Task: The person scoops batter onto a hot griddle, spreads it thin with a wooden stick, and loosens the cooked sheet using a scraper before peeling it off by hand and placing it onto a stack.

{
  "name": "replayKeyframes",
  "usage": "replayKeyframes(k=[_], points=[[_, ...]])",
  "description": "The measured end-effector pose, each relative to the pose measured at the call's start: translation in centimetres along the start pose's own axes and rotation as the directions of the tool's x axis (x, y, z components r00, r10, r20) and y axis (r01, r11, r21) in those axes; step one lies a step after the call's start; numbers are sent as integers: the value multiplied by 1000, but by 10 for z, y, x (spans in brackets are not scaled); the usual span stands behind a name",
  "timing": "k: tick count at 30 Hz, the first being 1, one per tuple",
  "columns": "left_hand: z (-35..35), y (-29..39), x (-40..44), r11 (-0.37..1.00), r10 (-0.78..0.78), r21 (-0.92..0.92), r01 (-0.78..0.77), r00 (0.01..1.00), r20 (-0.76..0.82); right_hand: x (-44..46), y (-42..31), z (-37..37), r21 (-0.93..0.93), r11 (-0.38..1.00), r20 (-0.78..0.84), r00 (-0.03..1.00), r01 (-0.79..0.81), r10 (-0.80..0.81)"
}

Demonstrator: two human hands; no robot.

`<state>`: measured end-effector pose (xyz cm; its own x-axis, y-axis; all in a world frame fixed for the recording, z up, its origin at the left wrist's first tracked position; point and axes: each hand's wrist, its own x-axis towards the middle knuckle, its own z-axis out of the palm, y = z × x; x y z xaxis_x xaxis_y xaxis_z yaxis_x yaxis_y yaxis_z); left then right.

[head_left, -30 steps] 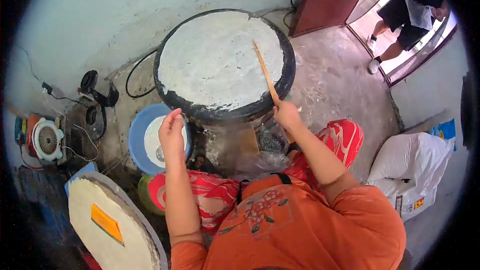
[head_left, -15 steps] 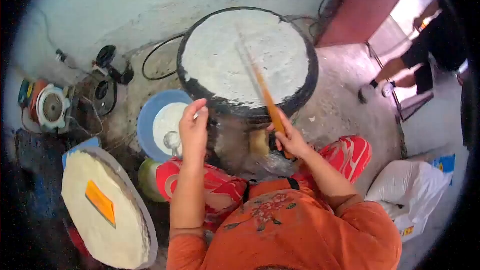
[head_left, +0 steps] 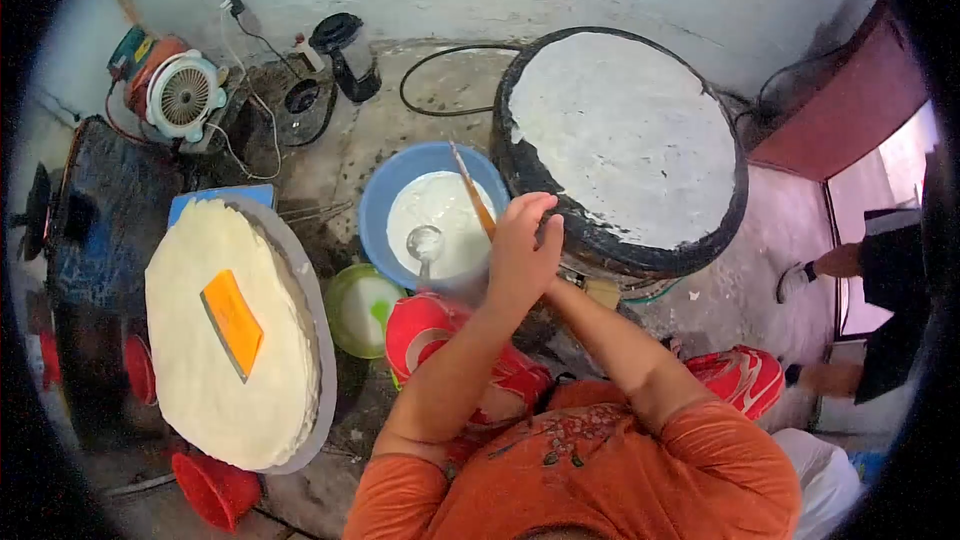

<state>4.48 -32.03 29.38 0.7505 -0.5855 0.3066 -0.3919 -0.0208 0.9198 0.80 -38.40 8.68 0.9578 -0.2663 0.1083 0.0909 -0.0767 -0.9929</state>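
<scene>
A long thin wooden spatula (head_left: 478,202) slants over the blue basin (head_left: 375,202), its tip near the far rim. My right hand (head_left: 553,286), mostly hidden behind my left, is closed on the spatula's lower end. Crossing in front of it, my left hand (head_left: 522,252) holds nothing, with thumb and fingers apart. White batter (head_left: 452,202) fills much of the basin, and a metal ladle (head_left: 425,242) rests in it. To the right, a thin white sheet of batter (head_left: 620,130) covers most of the round black griddle (head_left: 527,162).
On the left, a stack of pale flat sheets (head_left: 220,410) bears an orange scraper (head_left: 233,320). A green bowl (head_left: 345,332) sits beside the basin. A blower (head_left: 185,97) and black jug (head_left: 352,60) stand behind. Another person's leg (head_left: 838,260) shows at right.
My view has swung left. The spatula has moved from above the griddle to over the blue basin, and my right hand has passed behind my left.
</scene>
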Motion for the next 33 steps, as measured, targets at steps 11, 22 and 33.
replayKeyframes(k=[11, 22, 33], points=[[-199, -4, -31, 834, 129, 505, 222, 811, -570, -110, 25, -66, -548, 642, 129, 704, -537, 698], [-338, -80, -132, -83, -370, 542, 836, 479, -796, -169, 76, -84, -562, 524, 31, 617, -640, 786], [-390, 11, -126, 122, 93, 729, 673, 724, -684, -120, -62, -72, -510, 779, 57, 889, -365, 454]])
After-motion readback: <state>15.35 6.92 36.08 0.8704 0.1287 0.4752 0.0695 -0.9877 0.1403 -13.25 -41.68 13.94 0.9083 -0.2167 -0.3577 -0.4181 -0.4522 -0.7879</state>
